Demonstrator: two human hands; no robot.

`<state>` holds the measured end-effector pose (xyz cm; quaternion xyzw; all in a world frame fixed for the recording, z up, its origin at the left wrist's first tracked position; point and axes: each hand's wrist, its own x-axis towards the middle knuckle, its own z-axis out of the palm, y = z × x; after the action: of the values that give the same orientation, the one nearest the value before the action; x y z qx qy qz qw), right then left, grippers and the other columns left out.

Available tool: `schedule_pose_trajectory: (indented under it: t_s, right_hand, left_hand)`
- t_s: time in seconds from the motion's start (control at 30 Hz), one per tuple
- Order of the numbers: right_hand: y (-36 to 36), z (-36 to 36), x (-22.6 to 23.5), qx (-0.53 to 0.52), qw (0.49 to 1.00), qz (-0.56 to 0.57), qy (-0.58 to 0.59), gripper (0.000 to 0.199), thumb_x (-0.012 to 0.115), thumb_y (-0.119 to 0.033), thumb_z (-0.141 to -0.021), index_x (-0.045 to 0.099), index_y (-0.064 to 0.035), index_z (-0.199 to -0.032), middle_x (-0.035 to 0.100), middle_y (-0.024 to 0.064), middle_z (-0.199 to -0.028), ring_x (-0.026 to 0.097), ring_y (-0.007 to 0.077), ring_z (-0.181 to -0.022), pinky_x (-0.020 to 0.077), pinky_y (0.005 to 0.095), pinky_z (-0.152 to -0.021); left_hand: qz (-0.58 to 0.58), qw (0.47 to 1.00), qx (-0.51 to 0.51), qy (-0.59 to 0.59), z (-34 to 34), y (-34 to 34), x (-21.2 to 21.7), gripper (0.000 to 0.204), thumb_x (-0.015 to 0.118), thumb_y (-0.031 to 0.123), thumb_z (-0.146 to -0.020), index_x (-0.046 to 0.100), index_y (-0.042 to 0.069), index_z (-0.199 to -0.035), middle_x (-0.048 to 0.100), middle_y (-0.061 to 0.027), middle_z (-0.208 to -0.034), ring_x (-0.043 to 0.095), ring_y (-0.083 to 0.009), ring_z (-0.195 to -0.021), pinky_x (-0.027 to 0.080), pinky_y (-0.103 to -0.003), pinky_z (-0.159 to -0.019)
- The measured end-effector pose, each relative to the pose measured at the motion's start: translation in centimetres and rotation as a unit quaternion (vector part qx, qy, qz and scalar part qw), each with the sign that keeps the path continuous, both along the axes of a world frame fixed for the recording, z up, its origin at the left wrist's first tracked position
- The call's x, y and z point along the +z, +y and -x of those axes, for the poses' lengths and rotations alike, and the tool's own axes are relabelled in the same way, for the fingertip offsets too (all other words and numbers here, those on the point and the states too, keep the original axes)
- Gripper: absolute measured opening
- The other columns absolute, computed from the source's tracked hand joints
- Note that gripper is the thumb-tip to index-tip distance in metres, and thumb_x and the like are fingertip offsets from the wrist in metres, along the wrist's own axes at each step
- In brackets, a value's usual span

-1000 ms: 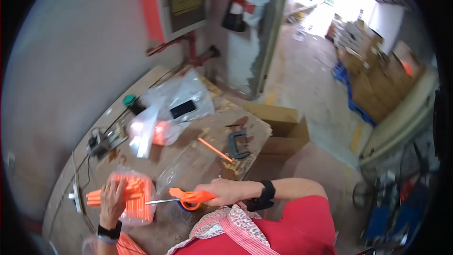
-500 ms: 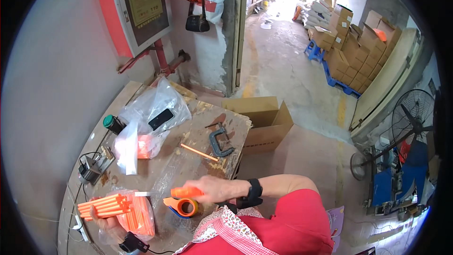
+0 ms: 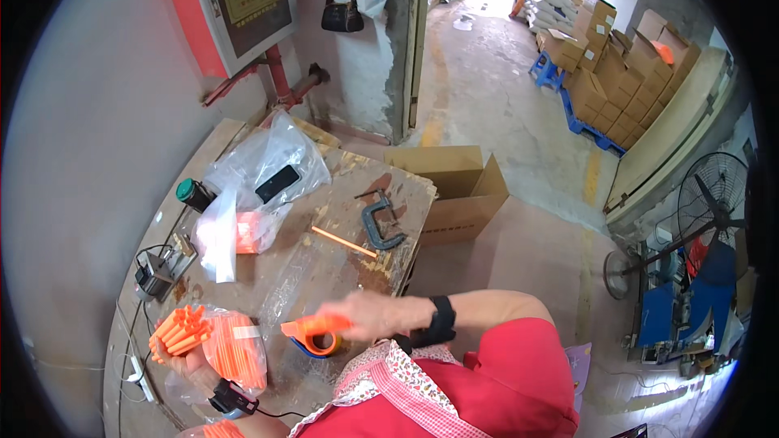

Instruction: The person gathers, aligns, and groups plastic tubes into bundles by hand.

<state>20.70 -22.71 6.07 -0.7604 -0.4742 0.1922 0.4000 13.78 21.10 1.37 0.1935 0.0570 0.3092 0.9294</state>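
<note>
My left hand point(image 3: 191, 367) is closed around a bundle of orange sticks point(image 3: 182, 329), thin and tube-like, their ends tilted up. Beside it on the table lies a clear plastic bag point(image 3: 261, 367) filled with more such sticks, a whitish strip across its top. My right hand point(image 3: 363, 315), slightly smeared, is closed on an orange tape dispenser point(image 3: 299, 329) with an orange-rimmed roll and a blue part beneath. One loose orange stick point(image 3: 344, 241) lies on the wooden table beyond my right hand.
On the table point(image 3: 324, 207) lie a C-clamp point(image 3: 376, 224), a phone point(image 3: 277, 184) on clear plastic bags, a green-lidded container point(image 3: 193, 194) and a small metal device point(image 3: 154, 280). An open carton point(image 3: 458, 219) stands past the right edge; a fan point(image 3: 710, 211) is further right.
The bundle in my left hand has turned from lying sideways to ends pointing up. My right hand has shifted slightly with the tape dispenser. The view has tilted down a little.
</note>
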Motion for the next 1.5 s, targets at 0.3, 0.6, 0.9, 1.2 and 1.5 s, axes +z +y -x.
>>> schedule_pose_trajectory:
  t_s: [0.3,0.6,0.9,1.2,1.5]
  right_hand:
    - [-1.1,-2.2,1.9,-0.067,0.996,-0.046,0.027,0.034,0.061,-0.019,-0.081,0.053,-0.0076,-0.112,0.063,0.0200,-0.077,0.061,0.0398,-0.074,0.0473,0.0456,-0.064]
    - [-2.2,-3.0,1.4,-0.092,0.994,-0.028,0.050,0.033,0.061,-0.019,-0.081,0.054,-0.0085,-0.112,0.062,0.0184,-0.075,0.061,0.0380,-0.071,0.0465,0.0453,-0.064]
    - [3.0,-8.8,-8.1,-0.058,0.966,0.100,0.232,0.026,0.062,-0.011,-0.076,0.063,-0.0021,-0.100,0.064,0.0028,-0.080,0.060,0.0124,-0.068,0.0500,0.0280,-0.065]
    - [6.6,-16.7,-22.8,-0.075,0.975,0.117,0.172,0.035,0.069,-0.017,-0.075,0.059,0.0017,-0.103,0.066,0.0119,-0.087,0.065,0.0215,-0.078,0.0507,0.0345,-0.070]
    - [13.8,-6.7,-7.1,0.030,0.974,0.045,0.219,0.068,0.073,-0.023,-0.077,0.043,-0.0021,-0.134,0.055,0.0142,-0.126,0.051,0.0245,-0.119,0.0411,0.0359,-0.098]
  left_hand:
    - [-0.597,0.751,0.117,0.259,-2.1,-7.1,3.7,0.042,0.069,0.005,-0.078,0.056,0.002,-0.118,0.064,-0.0107,-0.104,0.064,-0.0235,-0.095,0.050,-0.036,-0.087]
    - [-0.959,0.174,0.049,0.217,-1.5,-5.5,5.3,0.056,0.071,0.009,-0.070,0.051,0.003,-0.121,0.059,-0.0182,-0.109,0.058,-0.0354,-0.100,0.046,-0.042,-0.082]
    - [-0.422,0.849,-0.107,0.299,3.7,-11.0,5.0,0.051,0.071,0.008,-0.067,0.053,-0.001,-0.115,0.063,-0.0097,-0.093,0.065,-0.0235,-0.080,0.055,-0.036,-0.076]
    - [-0.241,0.924,-0.120,0.271,9.2,-17.3,3.5,0.051,0.077,0.010,-0.067,0.052,0.001,-0.111,0.064,-0.0110,-0.092,0.064,-0.0222,-0.087,0.052,-0.037,-0.079]
    - [-0.274,0.900,-0.064,0.334,11.8,-19.7,2.7,0.035,0.071,0.008,-0.076,0.060,0.001,-0.108,0.065,-0.0056,-0.097,0.061,-0.0128,-0.090,0.049,-0.030,-0.083]
